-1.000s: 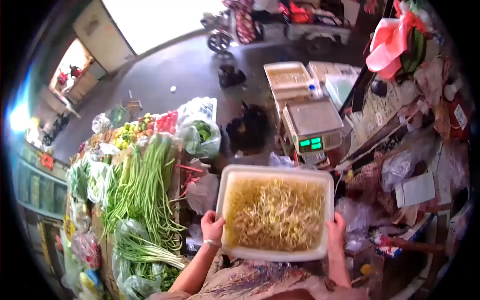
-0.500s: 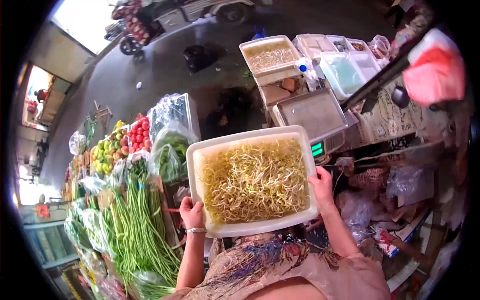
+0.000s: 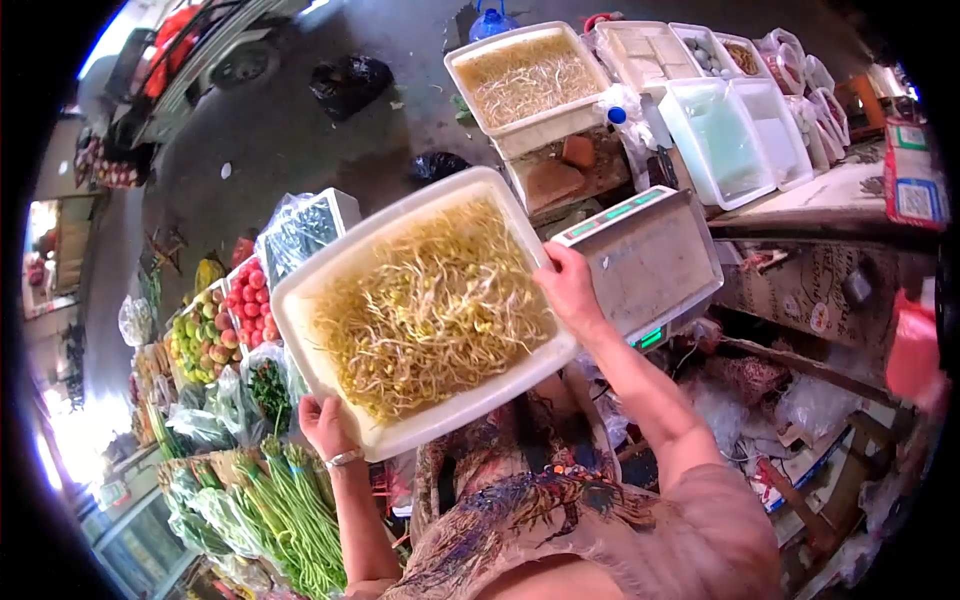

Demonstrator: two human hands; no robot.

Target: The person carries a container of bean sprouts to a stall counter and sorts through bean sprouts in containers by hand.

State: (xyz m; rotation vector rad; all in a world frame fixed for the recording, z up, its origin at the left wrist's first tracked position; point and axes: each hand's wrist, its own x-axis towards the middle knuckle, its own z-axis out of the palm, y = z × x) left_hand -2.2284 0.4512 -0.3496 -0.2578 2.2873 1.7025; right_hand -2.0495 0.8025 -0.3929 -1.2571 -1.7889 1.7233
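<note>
A white rectangular plastic tray [image 3: 478, 401] is held up in front of me, tilted with its right side higher in view. Bean sprouts [image 3: 430, 315] with yellow heads and pale stems fill it. My left hand [image 3: 327, 430] is closed on the tray's lower left corner, with a bracelet at the wrist. Around the right edge, my right hand [image 3: 568, 283] grips the rim. Just right of that hand lies a digital scale [image 3: 655, 265] with a bare metal pan and green lit digits.
Behind the tray stands another tub of sprouts [image 3: 540, 85]. White bins [image 3: 715, 145] are at the back right. Long green beans [image 3: 295, 520], tomatoes [image 3: 250, 305] and mixed fruit [image 3: 203, 340] sit at left. Black bags [image 3: 350, 85] lie on the floor; a vehicle [image 3: 215, 65] is beyond.
The sprout tray has moved left and turned, its right side rising, with both hands still on it. The view has shifted, showing more of the scale. The red bag at right appears lower.
</note>
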